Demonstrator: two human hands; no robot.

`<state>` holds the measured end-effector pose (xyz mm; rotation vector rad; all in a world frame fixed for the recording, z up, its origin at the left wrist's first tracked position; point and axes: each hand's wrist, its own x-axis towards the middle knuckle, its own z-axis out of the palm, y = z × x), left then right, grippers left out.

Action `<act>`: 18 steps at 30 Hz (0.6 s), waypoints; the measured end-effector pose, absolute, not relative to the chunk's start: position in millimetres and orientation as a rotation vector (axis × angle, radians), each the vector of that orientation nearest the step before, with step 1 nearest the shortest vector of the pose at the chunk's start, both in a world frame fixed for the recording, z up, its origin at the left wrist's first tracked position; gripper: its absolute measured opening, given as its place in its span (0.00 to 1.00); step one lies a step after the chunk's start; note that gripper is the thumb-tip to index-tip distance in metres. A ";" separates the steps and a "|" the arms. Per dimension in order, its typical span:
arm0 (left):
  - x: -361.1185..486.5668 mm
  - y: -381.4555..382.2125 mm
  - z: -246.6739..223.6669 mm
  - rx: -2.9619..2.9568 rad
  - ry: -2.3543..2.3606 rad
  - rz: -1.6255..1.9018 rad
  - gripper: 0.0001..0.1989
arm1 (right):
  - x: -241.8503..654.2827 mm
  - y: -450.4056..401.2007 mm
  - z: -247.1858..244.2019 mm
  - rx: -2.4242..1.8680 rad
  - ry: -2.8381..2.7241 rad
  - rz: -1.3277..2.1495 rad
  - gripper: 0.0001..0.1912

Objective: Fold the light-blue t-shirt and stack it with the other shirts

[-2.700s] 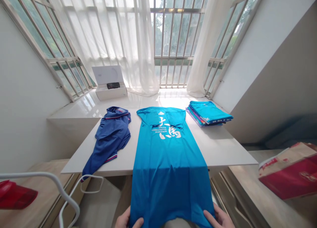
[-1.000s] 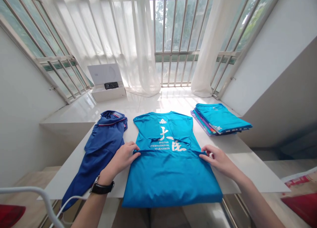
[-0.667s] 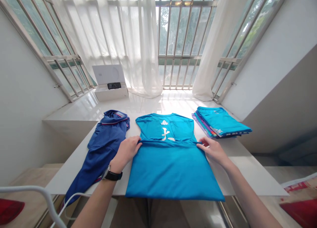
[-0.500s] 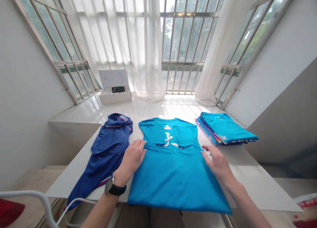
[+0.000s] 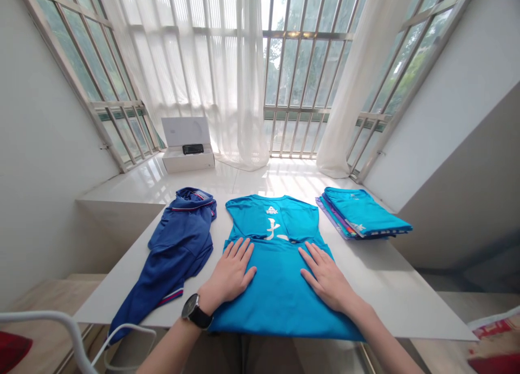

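Note:
A teal T-shirt (image 5: 280, 295) lies on the white table (image 5: 402, 298), with its sleeves folded inward and its lower part folded up toward the white lettering. My left hand (image 5: 233, 268) rests flat on the left side of the folded part, fingers spread. Mirroring it on the right side, my right hand (image 5: 325, 276) also lies flat with fingers apart. Both palms press on the cloth and neither holds anything. To the left of the T-shirt sits a loosely laid navy blue garment (image 5: 181, 244) with red and white trim.
A stack of folded clothes (image 5: 365, 214), teal on top, stands at the back right. Behind the table, an open white box (image 5: 188, 160) with a dark device (image 5: 193, 149) sits on the glossy sill (image 5: 239, 176). A white cable (image 5: 125, 326) hangs at the front left.
Both hands have moved inward from the T-shirt's side edges and now lie flat on its folded part. The view has shifted slightly.

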<state>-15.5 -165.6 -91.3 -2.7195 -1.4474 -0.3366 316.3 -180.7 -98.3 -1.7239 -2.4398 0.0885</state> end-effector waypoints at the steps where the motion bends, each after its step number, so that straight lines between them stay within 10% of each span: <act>1: -15.4 -166.5 -91.0 -2.715 -1.451 -0.344 0.31 | 315.8 -181.4 -97.1 -1.725 -2.441 0.092 0.32; 18: -34.5 -228.7 -64.6 -2.768 -1.313 -0.494 0.26 | 329.4 -258.3 -92.3 -1.312 -2.320 -0.204 0.21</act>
